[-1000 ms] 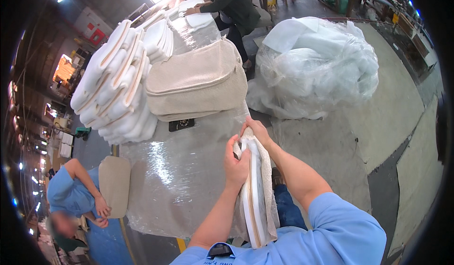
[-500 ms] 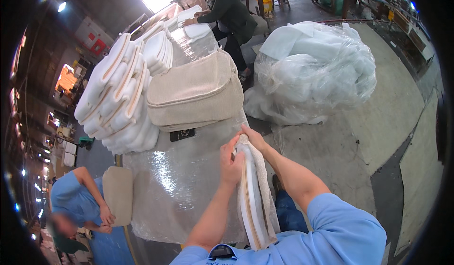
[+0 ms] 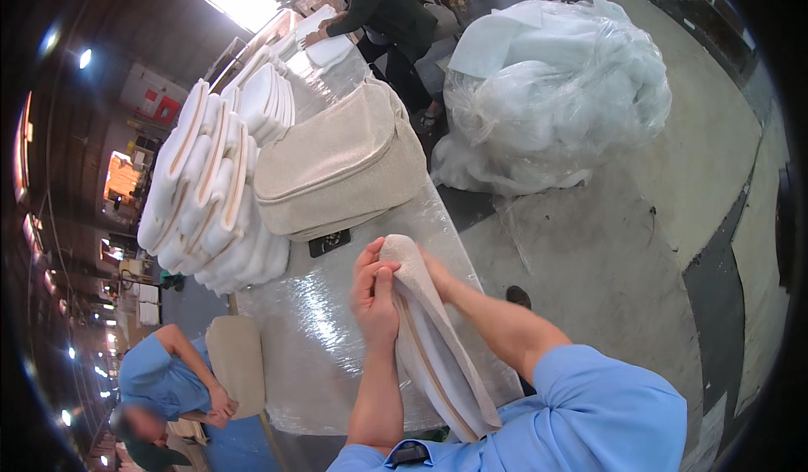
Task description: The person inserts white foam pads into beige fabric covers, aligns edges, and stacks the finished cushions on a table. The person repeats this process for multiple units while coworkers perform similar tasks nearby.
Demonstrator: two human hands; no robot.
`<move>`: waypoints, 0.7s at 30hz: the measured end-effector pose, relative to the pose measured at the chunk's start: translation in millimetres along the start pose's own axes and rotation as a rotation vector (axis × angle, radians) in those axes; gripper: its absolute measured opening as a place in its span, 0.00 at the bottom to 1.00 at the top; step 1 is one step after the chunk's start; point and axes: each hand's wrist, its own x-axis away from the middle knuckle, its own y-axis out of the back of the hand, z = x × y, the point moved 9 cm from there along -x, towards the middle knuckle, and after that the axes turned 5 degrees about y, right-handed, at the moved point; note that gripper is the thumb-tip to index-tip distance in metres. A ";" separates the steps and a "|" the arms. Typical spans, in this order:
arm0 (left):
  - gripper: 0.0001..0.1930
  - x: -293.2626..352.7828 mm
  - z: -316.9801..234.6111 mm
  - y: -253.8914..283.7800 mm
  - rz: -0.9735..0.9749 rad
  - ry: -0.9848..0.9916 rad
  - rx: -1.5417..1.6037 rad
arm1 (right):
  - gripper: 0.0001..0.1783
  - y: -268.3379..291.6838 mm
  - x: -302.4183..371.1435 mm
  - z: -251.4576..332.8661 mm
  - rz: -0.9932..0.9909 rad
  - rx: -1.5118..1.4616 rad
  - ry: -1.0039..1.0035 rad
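Observation:
A long cushion stands on its edge against my body, its white padding (image 3: pixel 423 350) and tan core showing along the left side. Beige fabric, a cushion cover (image 3: pixel 407 263), wraps its far end and runs down its right side. My left hand (image 3: pixel 375 291) is closed on the cover's far end from the left, with the thumb bent over. From the right, my right hand (image 3: pixel 437 275) grips the same end, its fingers mostly hidden behind the fabric. Ahead on the table (image 3: pixel 337 337) lies a stack of covered beige cushions (image 3: pixel 337 165).
Folded white padded cushions (image 3: pixel 198 186) pile up at the left of the table, beside a small black object (image 3: pixel 329 243). A large plastic-wrapped white bundle (image 3: pixel 555 101) sits on the floor at right. One co-worker (image 3: pixel 379 17) works at the far end, another (image 3: pixel 168 375) at lower left with a beige cushion (image 3: pixel 236 367).
The cover's far end now wraps over the cushion's tip, where the padding showed before. My left hand has shifted leftward and the cushion's end leans further left. The view has turned slightly.

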 end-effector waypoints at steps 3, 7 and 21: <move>0.10 0.4 -16.4 7.7 -0.022 -0.038 0.013 | 0.36 -13.5 20.9 -18.3 0.058 0.321 0.214; 0.09 3.3 -11.4 39.5 -0.089 -0.039 0.030 | 0.35 -19.1 54.7 -52.1 0.089 0.543 0.062; 0.10 -9.6 62.9 69.8 -0.246 0.179 -0.002 | 0.33 40.2 205.0 -100.2 0.394 0.880 -0.211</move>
